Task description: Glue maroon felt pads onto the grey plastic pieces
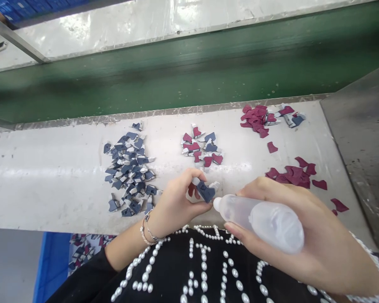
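Between its thumb and fingers, my left hand [177, 202] pinches a small dark blue and grey plastic part [206, 191]. My right hand [316, 244] wraps round a translucent white squeeze bottle [271, 225], lying nearly level with its nozzle pointing left, close beside the held part. Whether the nozzle touches it I cannot tell. Beyond my hands lies a small cluster of parts [205, 145], some with dark red faces and some with blue. A larger pile of blue and grey parts [129, 164] is left of my left hand.
Dark red flat pieces [292, 174] lie beyond my right hand, with another red heap [255, 118] farther back. A green conveyor belt [177, 75] runs behind the white worktop [50, 181]. At lower left stands a blue bin [52, 261] holding similar parts. A metal panel [363, 122] borders the right.
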`<state>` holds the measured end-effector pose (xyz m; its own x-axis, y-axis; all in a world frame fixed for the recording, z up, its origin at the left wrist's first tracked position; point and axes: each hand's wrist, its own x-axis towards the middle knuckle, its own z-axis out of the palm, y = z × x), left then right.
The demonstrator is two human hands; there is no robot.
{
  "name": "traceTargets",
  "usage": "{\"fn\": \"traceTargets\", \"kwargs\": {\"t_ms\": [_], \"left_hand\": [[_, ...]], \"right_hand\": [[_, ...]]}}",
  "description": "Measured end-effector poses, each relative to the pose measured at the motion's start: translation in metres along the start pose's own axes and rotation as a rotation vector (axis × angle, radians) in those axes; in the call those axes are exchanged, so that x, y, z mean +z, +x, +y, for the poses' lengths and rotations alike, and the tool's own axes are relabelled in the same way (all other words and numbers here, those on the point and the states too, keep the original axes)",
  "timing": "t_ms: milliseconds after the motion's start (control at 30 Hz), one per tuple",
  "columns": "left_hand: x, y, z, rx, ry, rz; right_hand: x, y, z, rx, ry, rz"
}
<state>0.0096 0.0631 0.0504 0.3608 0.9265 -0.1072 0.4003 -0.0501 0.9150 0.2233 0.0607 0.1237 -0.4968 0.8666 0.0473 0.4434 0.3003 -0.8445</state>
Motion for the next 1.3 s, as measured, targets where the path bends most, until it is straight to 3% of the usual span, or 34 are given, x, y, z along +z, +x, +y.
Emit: {"fn": "traceTargets", "kwargs": {"t_ms": [733,967,1300], "left_hand": [[-0.0005,0.0001,0.0018,0.049,0.114,0.050],[0.0005,0.0014,0.0029,0.110,0.182,0.144],[0.0014,0.0012,0.0013,0.125,0.201,0.151]], "right_hand": [[0.0010,-0.0004,-0.0005,-0.002,-0.061,-0.003],[0.0034,0.0024,-0.0012,0.023,-0.009,0.028],[0.0040,0.0023,0.0012,0.031,-0.088,0.085]]}}
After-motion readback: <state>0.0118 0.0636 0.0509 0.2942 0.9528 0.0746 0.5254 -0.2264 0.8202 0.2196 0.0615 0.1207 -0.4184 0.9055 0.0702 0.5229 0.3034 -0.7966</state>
